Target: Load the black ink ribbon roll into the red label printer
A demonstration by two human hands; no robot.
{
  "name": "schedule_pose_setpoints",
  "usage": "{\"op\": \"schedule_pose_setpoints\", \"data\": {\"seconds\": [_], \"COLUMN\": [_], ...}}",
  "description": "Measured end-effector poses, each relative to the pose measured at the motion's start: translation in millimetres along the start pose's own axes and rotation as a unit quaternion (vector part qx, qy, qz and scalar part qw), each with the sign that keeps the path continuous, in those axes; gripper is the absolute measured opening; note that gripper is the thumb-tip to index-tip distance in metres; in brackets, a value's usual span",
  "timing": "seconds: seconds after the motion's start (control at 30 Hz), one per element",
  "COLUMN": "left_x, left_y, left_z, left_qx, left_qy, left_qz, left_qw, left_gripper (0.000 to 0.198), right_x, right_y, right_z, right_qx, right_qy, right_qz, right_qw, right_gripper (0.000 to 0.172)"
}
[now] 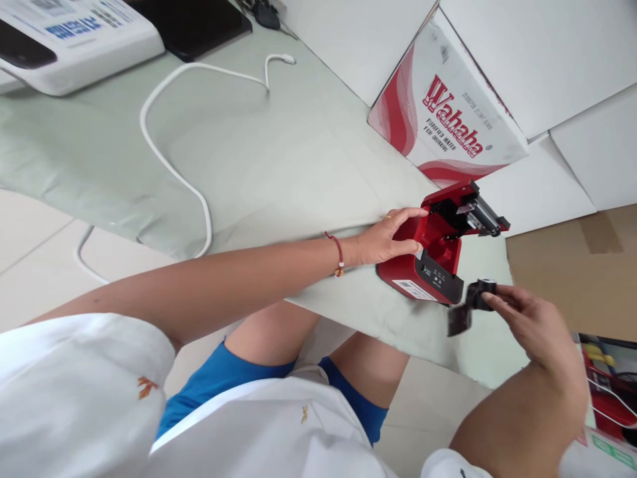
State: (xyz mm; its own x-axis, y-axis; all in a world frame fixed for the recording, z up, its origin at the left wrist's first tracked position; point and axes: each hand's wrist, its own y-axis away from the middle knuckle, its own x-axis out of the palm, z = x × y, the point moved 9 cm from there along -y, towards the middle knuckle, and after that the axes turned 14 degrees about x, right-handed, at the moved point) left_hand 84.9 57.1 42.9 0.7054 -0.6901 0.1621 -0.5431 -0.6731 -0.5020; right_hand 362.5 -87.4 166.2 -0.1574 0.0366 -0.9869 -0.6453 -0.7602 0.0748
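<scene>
Head view: work at an opened red device. The red device (438,249) stands on the pale desk (323,153), right of the frame's centre, its lid (448,194) raised toward the upper right and a dark roller (482,216) showing on the lid's underside. The left hand (383,240) reaches in from the left of the frame; its thumb and forefinger are spread apart and touch the device on either side of the opening. At lower right of the device, the right hand (535,322) pinches a dark strip (460,320) between thumb and forefinger, the other fingers curled and partly hidden. The strip's free end hangs toward the lower left, blurred, close to the black control panel (440,282); whether they touch cannot be told. A printed carton (448,126) stands behind, at upper right; a white cable (172,166) curves across the left. The step in hand appears to be handling the strip beside the open compartment. The next move, as judged here, calls for a steady left hand and a strip kept unkinked.
</scene>
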Motion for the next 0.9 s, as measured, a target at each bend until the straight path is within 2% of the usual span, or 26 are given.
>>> {"op": "schedule_pose_setpoints", "data": {"seconds": [0.1, 0.2, 0.33, 0.4, 0.53, 0.6, 0.73, 0.83, 0.9], "left_x": [0.9, 1.6, 1.8, 2.2, 2.2, 1.1, 0.6, 1.2, 1.9], "left_y": [1, 0, 0, 1, 0, -2, -5, -4, -4], "left_z": [-1, -3, -3, -1, -3, -5, -9, -10, -8], "left_qx": [-0.008, -0.012, -0.01, -0.015, -0.008, -0.005, -0.005, -0.007, -0.008], "left_qy": [0.005, 0.01, 0.024, 0.028, 0.021, 0.007, -0.023, -0.018, -0.012], "left_qz": [0.004, 0.003, -0.008, -0.009, -0.004, -0.004, 0.005, 0.005, 0.002], "left_qw": [1.0, 1.0, 1.0, 0.999, 1.0, 1.0, 1.0, 1.0, 1.0], "left_gripper": [0.075, 0.078, 0.074, 0.075, 0.075, 0.072, 0.073, 0.075, 0.076], "right_x": [41, 61, 64, 66, 83, 89, 89, 86, 85], "right_y": [-16, -28, -28, -21, 0, 6, 4, -2, -6], "right_z": [-17, -13, 3, 17, 61, 72, 70, 60, 53], "right_qx": [0.062, 0.073, 0.075, 0.054, -0.065, -0.084, -0.059, -0.025, 0.003], "right_qy": [0.05, 0.051, 0.023, -0.02, -0.144, -0.152, -0.126, -0.089, -0.066], "right_qz": [0.088, 0.069, -0.02, -0.038, 0.024, 0.044, 0.035, 0.012, 0.004], "right_qw": [0.993, 0.994, 0.997, 0.998, 0.987, 0.984, 0.99, 0.996, 0.998], "right_gripper": [0.04, 0.031, 0.063, 0.074, 0.063, 0.055, 0.058, 0.064, 0.062]}}
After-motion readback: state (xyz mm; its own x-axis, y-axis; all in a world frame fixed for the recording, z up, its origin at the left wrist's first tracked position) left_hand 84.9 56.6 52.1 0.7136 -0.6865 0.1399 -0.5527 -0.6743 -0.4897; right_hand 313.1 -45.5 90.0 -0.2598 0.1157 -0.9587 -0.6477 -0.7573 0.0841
